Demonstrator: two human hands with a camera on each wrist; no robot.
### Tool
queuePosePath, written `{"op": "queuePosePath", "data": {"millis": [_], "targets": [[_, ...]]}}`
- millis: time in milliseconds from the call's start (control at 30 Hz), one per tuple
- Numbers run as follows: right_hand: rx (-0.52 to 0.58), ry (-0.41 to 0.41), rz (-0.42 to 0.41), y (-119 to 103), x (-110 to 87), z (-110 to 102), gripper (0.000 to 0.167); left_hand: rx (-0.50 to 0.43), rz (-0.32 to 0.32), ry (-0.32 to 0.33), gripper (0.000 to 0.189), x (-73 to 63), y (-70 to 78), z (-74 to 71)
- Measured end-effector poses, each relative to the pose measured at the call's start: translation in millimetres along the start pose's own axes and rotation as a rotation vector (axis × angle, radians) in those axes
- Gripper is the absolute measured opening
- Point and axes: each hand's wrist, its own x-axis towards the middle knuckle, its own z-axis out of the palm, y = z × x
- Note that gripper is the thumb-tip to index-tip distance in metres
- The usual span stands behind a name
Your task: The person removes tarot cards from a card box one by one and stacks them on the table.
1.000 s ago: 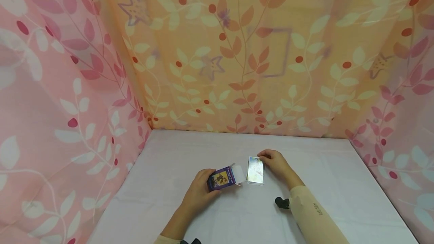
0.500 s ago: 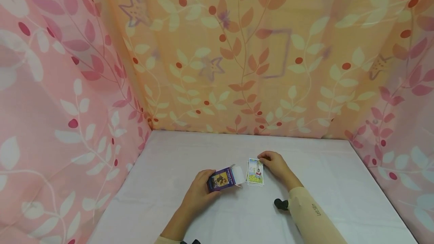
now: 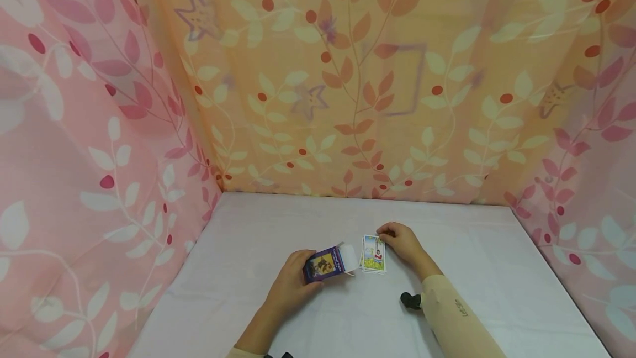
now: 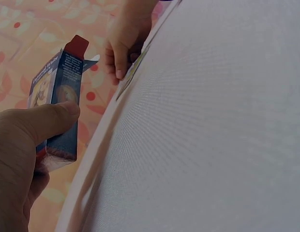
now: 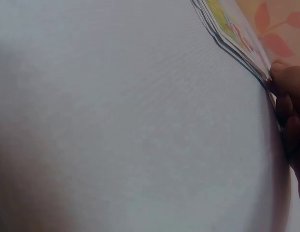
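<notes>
My left hand (image 3: 290,282) grips a small purple tarot card box (image 3: 324,264), thumb along its near side. The box is tilted, its white end flap (image 3: 349,257) open toward the right, as the left wrist view of the box (image 4: 67,92) also shows. Just right of the flap lies a loose pile of tarot cards (image 3: 374,256), face up, a picture with yellow ground on top. My right hand (image 3: 406,245) pinches the pile's far right corner between thumb and fingers. In the right wrist view, uneven edges of several cards (image 5: 232,29) show beside the right thumb (image 5: 288,77).
A white cloth (image 3: 278,214) covers the table. Patterned curtains (image 3: 343,98) hang behind it and on both sides. A black device (image 3: 410,300) sits at the right sleeve (image 3: 457,314), and part of another (image 3: 285,355) shows by the left wrist.
Glare on the top card a second ago has gone, and its picture now shows. Both hands and the box stay nearly in place.
</notes>
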Motion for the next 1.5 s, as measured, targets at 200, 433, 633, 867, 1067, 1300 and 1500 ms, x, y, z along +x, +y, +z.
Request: {"op": "queuePosePath", "data": {"millis": [200,433,633,867,1067,1300,1500], "targets": [[-0.002,0.001,0.004,1.3,0.8,1.1,0.010,-0.006,-0.001,-0.006,0.079,0.0,-0.2,0.1],[0.007,0.005,0.008,-0.8,0.1,0.3,0.010,-0.014,-0.003,-0.014,0.079,0.5,0.2,-0.7],[0.012,0.006,0.028,-0.5,-1.3,-0.4,0.012,-0.033,-0.009,-0.022,0.078,1.3,1.1,-1.8],[0.042,0.028,0.016,-3.2,-5.0,-2.1,0.016,-0.040,-0.006,-0.021,0.078,1.6,0.0,-1.5],[0.046,0.054,0.011,-6.9,-12.8,-1.9,0.017,-0.048,-0.005,-0.020,0.078,0.4,-0.8,-1.5],[0.068,0.114,-0.019,-19.9,-26.9,-4.1,0.020,-0.067,-0.018,-0.026,0.078,0.1,-1.7,-0.7],[0.066,0.161,-0.037,-37.9,-38.3,-7.3,0.018,-0.060,-0.015,-0.019,0.078,0.7,-1.2,-1.8]]}}
